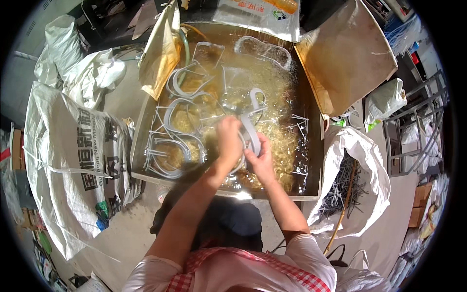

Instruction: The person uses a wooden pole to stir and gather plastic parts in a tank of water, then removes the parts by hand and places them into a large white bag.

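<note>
Your left hand (228,137) and right hand (261,156) are over the big basin (317,160) of water, looped pale frames (168,117) along its left. Your right pinches a pale curved strip (251,132); your left, blurred, is just beside it (I can't tell its grip). Thin white sticks (299,117) lie at the basin's right

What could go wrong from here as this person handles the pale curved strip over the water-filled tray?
The strip, held over rippling water, might slip from the right hand. Curved pieces crowded at the left of the tray could snag one another. Water might splash over the near rim.
</note>
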### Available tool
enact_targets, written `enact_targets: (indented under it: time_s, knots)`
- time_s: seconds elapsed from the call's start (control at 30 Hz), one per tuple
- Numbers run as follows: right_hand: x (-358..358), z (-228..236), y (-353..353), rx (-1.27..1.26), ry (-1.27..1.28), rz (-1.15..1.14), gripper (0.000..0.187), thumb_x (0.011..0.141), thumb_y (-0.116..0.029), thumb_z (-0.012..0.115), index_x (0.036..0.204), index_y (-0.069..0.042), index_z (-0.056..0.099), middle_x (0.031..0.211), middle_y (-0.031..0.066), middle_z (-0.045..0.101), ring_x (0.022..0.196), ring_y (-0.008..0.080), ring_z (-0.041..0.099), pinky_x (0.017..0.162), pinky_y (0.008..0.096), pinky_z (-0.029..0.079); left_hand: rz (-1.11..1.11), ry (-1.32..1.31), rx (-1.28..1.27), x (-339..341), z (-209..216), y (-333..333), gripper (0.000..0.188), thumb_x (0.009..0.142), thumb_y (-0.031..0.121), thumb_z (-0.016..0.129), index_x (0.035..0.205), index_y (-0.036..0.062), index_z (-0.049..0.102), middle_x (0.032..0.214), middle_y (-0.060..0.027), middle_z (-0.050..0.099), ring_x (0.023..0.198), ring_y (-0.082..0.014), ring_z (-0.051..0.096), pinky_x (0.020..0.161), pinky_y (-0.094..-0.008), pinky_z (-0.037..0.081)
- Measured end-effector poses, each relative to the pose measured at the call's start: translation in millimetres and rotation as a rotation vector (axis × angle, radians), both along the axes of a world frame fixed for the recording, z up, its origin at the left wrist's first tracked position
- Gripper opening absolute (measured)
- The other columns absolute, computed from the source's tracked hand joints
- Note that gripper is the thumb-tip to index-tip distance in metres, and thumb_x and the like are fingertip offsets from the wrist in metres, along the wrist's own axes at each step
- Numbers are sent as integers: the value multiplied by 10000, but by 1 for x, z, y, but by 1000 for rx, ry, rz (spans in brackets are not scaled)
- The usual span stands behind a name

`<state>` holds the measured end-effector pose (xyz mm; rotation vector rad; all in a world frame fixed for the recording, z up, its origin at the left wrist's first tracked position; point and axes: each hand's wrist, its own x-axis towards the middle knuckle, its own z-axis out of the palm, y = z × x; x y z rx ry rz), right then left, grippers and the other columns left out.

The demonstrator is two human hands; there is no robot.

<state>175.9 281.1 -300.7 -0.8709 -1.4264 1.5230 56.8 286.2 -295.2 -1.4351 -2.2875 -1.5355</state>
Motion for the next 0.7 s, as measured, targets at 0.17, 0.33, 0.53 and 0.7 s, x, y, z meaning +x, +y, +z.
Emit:
enact_targets:
  time_s: [0.17, 0.33, 0.53, 0.7]
  knots:
    - [-18, 0, -14, -168, 155, -58, 700, 764, -33, 644, 1320, -46, 218, 1160, 128, 489, 1043, 188, 490, 883, 316, 416, -173, -1156, -95, -4, -6, -29, 293, 835, 90, 475, 1120, 19, 475, 1136, -142, 469, 1013, -227, 484, 856, -318, 398]
    - [-8, -16, -37, 167, -385, 184, 785, 738, -80, 682, 1362, -38, 207, 1329, 191, 359, 1150, 252, 444, 958, 338, 357, -655, -1448, -34, -23, 0, -72, 536, 847, 122, 520, 1288, 11, 237, 1116, -144, 471, 1031, -205, 497, 861, -306, 422]
    - [24, -3, 0, -227, -246, 123, 342, 821, -168, 604, 1115, -11, 527, 1036, 97, 583, 993, 175, 521, 863, 293, 405, -667, -1254, -228, -54, 13, -103, 658, 734, -30, 539, 1299, 13, 205, 1028, -164, 559, 871, -215, 596, 770, -366, 490]
    - [44, -92, 109, -489, -335, -107, 439, 875, -411, 521, 1151, -70, 520, 993, 36, 569, 826, 123, 499, 740, 262, 411, -809, -1257, -413, -62, 31, -113, 500, 707, 7, 594, 1179, -2, 430, 929, -124, 613, 812, -191, 618, 739, -330, 492]
